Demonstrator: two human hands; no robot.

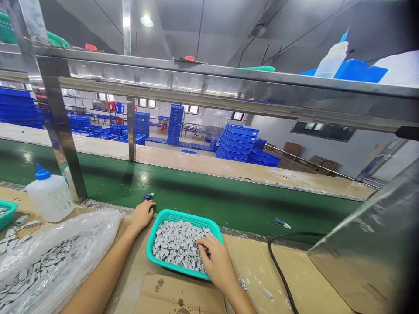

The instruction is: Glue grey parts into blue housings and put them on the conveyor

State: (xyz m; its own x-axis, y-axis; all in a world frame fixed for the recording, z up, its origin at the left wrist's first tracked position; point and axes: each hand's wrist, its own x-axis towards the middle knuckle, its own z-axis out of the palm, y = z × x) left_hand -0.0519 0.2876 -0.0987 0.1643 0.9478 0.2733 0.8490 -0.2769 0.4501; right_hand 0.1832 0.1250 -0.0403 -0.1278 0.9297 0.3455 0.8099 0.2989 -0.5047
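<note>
clear plastic bag (94, 231) of grey parts far left, kept close for refills; white squeeze bottle (49, 195) behind it, blue nozzle up. left hand (142, 216) at bench edge, no visible grip, just beside small blue part (148, 196) on green conveyor belt (209, 205). teal plastic basket (183, 216) between hands, in easy reach, holds grey plastic parts (176, 244), jumbled, no common long axis. right hand (218, 261) well apart from left, fingers in pile, grip unclear.

Green conveyor belt (209, 205), white plastic bottle (49, 194) (blue cap), stacked blue crates (234, 142)
</note>
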